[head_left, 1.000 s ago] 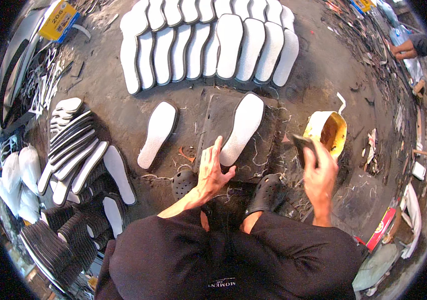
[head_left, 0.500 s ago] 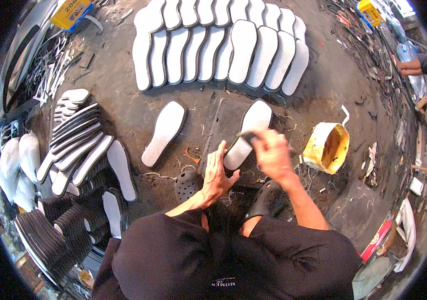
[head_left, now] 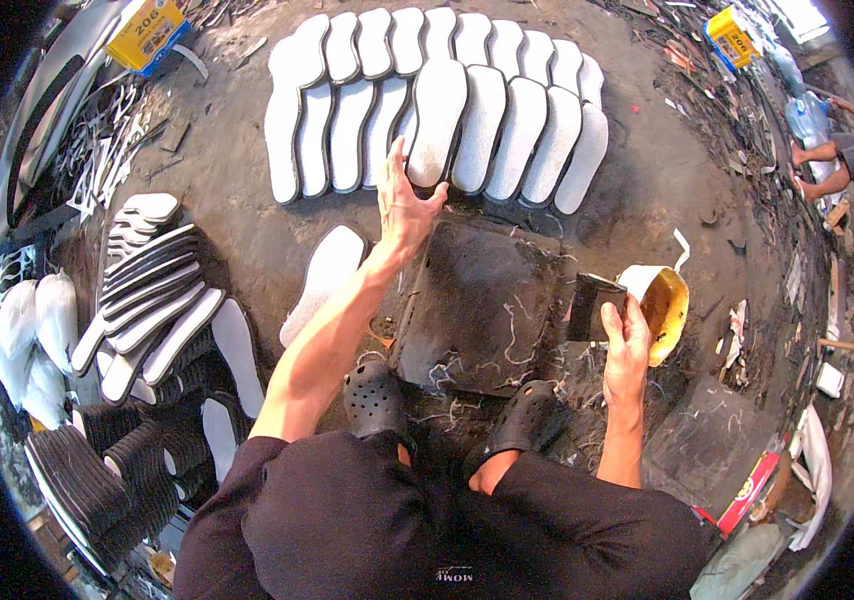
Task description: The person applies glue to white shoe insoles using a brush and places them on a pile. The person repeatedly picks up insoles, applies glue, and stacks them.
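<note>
My left hand [head_left: 409, 212] reaches out to the near row, thumb and fingers around the near end of a white-topped shoe sole [head_left: 440, 122] that lies partly over its neighbours. Off to the right, my right hand [head_left: 628, 348] is closed on a dark, flat, squarish spreader [head_left: 592, 308]. The spreader is beside the rim of a cut-open pot [head_left: 671, 312] with yellow-brown residue inside. Between my hands a dark square board [head_left: 477, 305] lies on the ground in front of my feet. Another white sole [head_left: 327, 275] lies left of the board, partly behind my left forearm.
Two overlapping rows of white soles [head_left: 347, 130] stretch across the far ground. Piled soles [head_left: 162, 310] and dark stacks [head_left: 82, 490] stand at left, near white plastic bags [head_left: 27, 330]. Yellow-blue boxes [head_left: 147, 38] sit far off. Another person's arms [head_left: 822, 165] show at far right.
The sole on the board has left it, and one now lies in the near row under my left hand, which moved forward. My right hand moved right with the spreader to the pot.
</note>
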Available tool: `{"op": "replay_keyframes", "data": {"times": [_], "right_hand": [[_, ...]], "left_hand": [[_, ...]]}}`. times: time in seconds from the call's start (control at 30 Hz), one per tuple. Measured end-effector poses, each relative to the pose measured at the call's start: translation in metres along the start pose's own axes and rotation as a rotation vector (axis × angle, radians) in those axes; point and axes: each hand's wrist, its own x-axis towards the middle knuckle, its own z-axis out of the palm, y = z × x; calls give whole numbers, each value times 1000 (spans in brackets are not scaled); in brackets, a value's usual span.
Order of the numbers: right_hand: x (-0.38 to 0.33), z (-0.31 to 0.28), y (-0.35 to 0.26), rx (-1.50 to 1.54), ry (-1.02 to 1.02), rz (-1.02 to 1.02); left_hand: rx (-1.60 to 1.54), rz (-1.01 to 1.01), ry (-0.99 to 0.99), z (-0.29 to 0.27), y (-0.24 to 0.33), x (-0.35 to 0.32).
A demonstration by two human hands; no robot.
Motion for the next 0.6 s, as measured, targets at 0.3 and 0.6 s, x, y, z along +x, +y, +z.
{"op": "replay_keyframes", "data": {"times": [0.3,0.6], "right_hand": [[34,-108,-21,-209,309,-99],[24,-85,5,-160,144,-133]], "left_hand": [[114,131,-159,-36,-41,-64],[-210,-458,366,-45,-23,-78]]}}
